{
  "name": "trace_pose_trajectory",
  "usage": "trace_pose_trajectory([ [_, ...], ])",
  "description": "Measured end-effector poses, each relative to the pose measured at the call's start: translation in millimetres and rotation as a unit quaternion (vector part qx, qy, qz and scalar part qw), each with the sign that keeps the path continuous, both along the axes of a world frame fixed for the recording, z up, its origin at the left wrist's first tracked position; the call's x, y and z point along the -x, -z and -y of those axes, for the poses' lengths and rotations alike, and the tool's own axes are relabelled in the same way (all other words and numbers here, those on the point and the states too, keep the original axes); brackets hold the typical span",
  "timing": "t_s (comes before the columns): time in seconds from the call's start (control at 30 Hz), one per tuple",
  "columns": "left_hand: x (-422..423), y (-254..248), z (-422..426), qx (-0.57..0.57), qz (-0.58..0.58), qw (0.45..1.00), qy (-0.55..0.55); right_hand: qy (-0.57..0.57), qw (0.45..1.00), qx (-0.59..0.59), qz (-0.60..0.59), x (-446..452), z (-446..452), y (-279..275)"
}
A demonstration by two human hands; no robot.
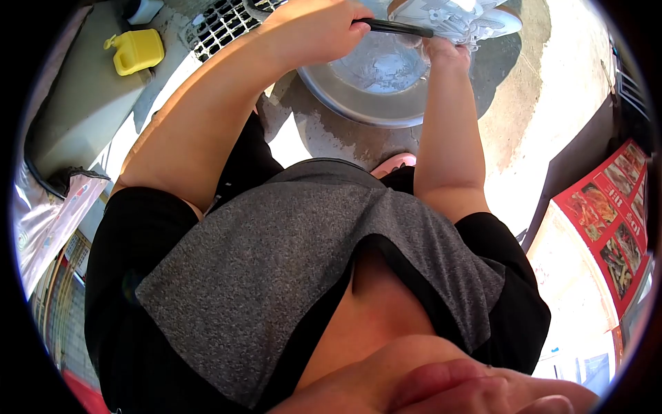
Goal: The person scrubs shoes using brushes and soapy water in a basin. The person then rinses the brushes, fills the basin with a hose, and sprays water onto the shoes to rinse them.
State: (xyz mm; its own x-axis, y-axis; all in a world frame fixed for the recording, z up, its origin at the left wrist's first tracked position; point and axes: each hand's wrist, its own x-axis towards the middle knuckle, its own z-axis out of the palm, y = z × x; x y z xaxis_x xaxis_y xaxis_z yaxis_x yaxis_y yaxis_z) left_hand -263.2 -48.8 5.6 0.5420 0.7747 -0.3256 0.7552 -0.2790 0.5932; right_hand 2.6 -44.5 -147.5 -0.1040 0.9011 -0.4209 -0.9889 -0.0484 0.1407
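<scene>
A dark, thin handle [393,27] sticks out of my left hand [334,27], whose fingers are wrapped round it; its far end reaches the white shoe, and what is at its tip cannot be made out. My right hand [445,52] supports the white shoe [452,21] from below, its fingers partly hidden by the shoe. The shoe is cut off by the top edge, with white laces hanging near my wrist. Below both hands stands a round metal basin [345,103] with clear, rippled water in it.
A yellow jug [139,52] stands at the upper left, near a black grid crate [224,27]. A pink shoe [394,164] shows on the ground below the basin. At the right is a red printed panel with food pictures [610,217]. Sunlit concrete surrounds the basin.
</scene>
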Motion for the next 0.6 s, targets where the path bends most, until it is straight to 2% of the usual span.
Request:
trace_pose_trajectory([
  [0.1,8,19,0,-0.039,0.039,0.998,0.003,0.013,1.000,-0.026,-0.003,10,-2,-3],
  [0.2,9,1,0,0.020,0.014,1.000,0.003,0.028,0.999,-0.045,-0.004,14,0,-10],
  [0.4,17,2,2,-0.033,0.032,0.999,-0.023,0.052,0.996,-0.070,-0.002,18,-2,-27],
  [0.5,18,-6,-6,0.018,0.004,0.999,-0.030,0.059,0.996,-0.069,-0.003,19,-8,-28],
  [0.6,22,-1,-6,-0.031,0.033,0.998,-0.045,0.064,0.996,-0.064,-0.004,21,-10,-29],
])
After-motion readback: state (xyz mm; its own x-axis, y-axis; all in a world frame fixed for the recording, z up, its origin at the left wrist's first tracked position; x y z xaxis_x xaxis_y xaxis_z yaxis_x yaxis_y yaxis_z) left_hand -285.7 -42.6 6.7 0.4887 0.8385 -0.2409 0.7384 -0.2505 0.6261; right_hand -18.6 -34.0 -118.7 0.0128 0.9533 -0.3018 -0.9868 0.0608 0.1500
